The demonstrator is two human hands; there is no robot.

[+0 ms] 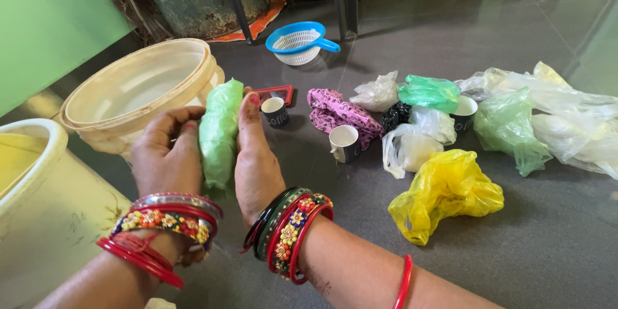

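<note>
A rolled-up green plastic bag point(219, 132) stands upright between both my palms. My left hand point(166, 151) presses its left side with fingers curled over the top. On the other side, my right hand point(254, 154) lies flat against it, fingers pointing up. Both wrists carry several red and patterned bangles. Just beyond my right fingertips sits a dark cup point(275, 111) in front of a small red-framed tray point(277, 93).
A cream bucket point(138, 90) and a yellowish bucket point(38, 174) stand at left. On the grey floor to the right lie a yellow bag point(447, 193), green bags point(508, 125), clear bags point(566, 116), a pink cloth point(341, 112), a white cup point(344, 143), and a blue strainer point(297, 42).
</note>
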